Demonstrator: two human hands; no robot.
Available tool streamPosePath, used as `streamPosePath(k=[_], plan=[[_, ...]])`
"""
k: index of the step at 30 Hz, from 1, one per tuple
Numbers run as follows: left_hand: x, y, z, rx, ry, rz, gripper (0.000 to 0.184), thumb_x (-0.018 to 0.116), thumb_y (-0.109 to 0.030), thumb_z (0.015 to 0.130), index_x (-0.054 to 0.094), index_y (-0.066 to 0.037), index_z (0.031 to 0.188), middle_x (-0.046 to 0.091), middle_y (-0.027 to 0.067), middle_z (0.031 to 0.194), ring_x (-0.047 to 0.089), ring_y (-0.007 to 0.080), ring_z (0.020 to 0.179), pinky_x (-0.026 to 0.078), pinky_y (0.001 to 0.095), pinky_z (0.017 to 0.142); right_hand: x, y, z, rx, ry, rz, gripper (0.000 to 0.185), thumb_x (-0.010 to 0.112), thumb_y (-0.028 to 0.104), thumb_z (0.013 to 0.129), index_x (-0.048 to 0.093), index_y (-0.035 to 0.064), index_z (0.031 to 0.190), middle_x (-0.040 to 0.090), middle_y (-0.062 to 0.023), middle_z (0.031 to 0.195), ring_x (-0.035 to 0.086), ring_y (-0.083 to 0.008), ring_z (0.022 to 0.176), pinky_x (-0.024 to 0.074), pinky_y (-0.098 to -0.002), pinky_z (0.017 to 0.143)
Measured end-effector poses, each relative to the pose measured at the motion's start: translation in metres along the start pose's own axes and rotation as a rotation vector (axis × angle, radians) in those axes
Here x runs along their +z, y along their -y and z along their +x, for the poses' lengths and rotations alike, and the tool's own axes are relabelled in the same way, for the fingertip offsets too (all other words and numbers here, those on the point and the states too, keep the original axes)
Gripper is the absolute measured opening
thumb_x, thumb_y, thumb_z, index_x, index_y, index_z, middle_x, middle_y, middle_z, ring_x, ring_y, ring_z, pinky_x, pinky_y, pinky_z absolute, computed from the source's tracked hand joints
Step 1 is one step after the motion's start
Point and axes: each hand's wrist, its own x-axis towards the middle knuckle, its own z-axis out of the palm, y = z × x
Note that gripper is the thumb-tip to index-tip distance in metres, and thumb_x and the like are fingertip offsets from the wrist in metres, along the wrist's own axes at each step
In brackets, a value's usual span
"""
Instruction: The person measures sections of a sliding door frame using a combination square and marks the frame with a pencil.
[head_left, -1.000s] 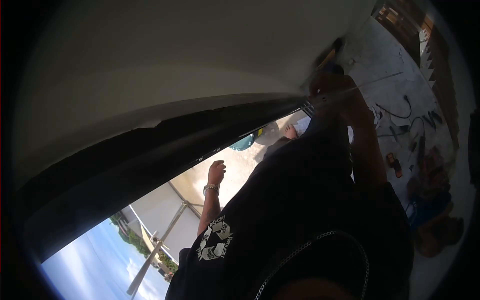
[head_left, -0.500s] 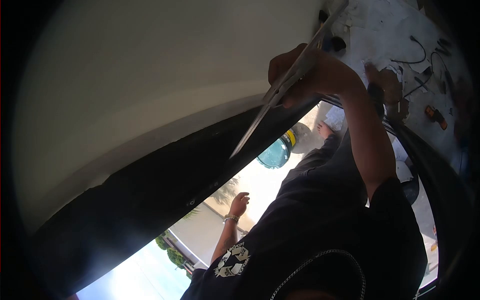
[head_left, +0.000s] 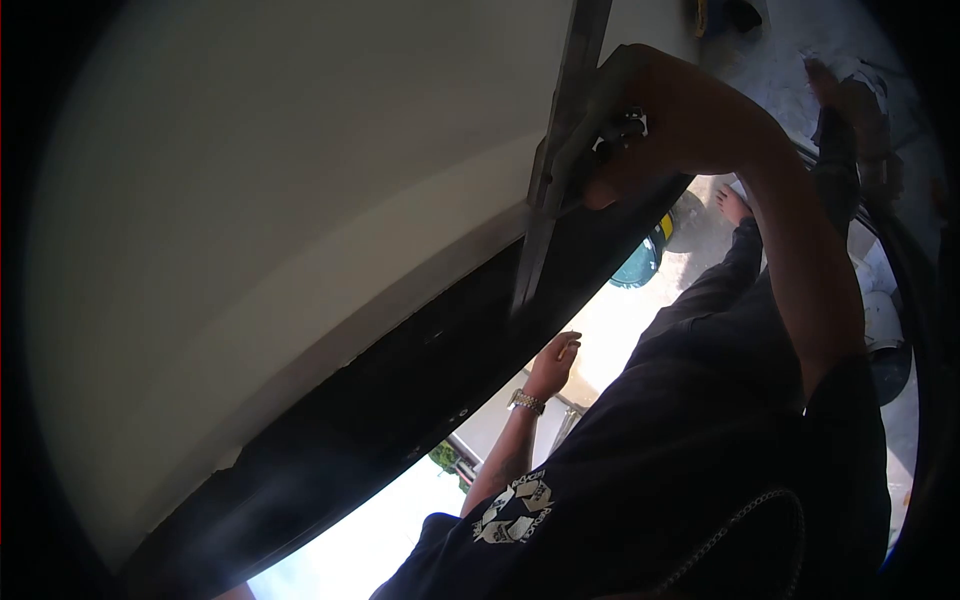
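My right hand is closed around a long, thin metal tool. A wider, angled part of it sits beside my fingers, and its narrow end lies over a black band. I cannot make out the tool's exact kind; my hand hides part of it. Behind the tool is a large, smooth cream panel, bordered by the wide black band. Below the band hangs my left hand, with a metal watch on the wrist. Its fingers are loosely bent, with no object visible in them.
Past the black band, a teal round container with a yellow part stands on bright ground. Near it is my bare foot. A dark curved frame edge runs along the right. White scraps lie beyond my right arm.
The view has shifted, so my body and left hand appear farther right. The tool in my right hand has turned from a slant to nearly upright in the picture. My grip stays closed.
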Motion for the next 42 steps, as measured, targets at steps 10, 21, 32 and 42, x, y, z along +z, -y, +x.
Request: streamPosePath(k=[10,21,32,42], plan=[[0.004,-0.015,-0.013,0.047,-0.048,0.054,0.029,0.053,-0.022,0.099,0.061,-0.005,0.122,0.069,0.0186,0.108,0.067,0.03,0.103,0.051,0.0389,0.091,0.002,0.024,-0.018,0.063,-0.08,0.056,0.033,0.088,0.017,0.068,0.076,0.0064,0.096,0.073,-0.0069,0.085,0.071,-0.0182,0.078,0.0539,-0.0343,0.075],[-0.034,-0.181,-0.039,0.37,0.016,0.349,0.02,0.061,-0.021,0.095,0.065,-0.006,0.109,0.062,0.0177,0.121,0.06,0.0326,0.115,0.049,0.0421,0.095,0.007,-0.01,0.007,-0.075,-0.082,-0.088,0.035,0.088,0.016,0.064,0.076,0.0081,0.096,0.074,-0.0062,0.092,0.072,-0.0196,0.087,0.0562,-0.0346,0.079],[-0.044,-0.219,-0.084,0.278,-0.235,0.124,0.013,0.061,-0.01,0.095,0.069,-0.005,0.105,0.067,0.0077,0.085,0.06,0.0151,0.063,0.048,0.028,0.057,0.01,-0.035,-0.008,-0.012,-0.165,-0.009,0.047,0.089,0.012,0.062,0.072,0.012,0.105,0.072,-0.0055,0.1,0.07,-0.0232,0.097,0.0559,-0.0388,0.082],[-0.029,-0.207,-0.055,0.554,-0.259,0.101,0.024,0.06,0.003,0.088,0.068,-0.003,0.11,0.067,0.009,0.083,0.057,0.0144,0.058,0.047,0.0267,0.054,-0.036,-0.091,-0.052,0.231,-0.121,0.168,0.021,0.074,0.015,0.084,0.067,0.0104,0.103,0.066,-0.0073,0.085,0.066,-0.0132,0.085,0.0567,-0.031,0.077]])
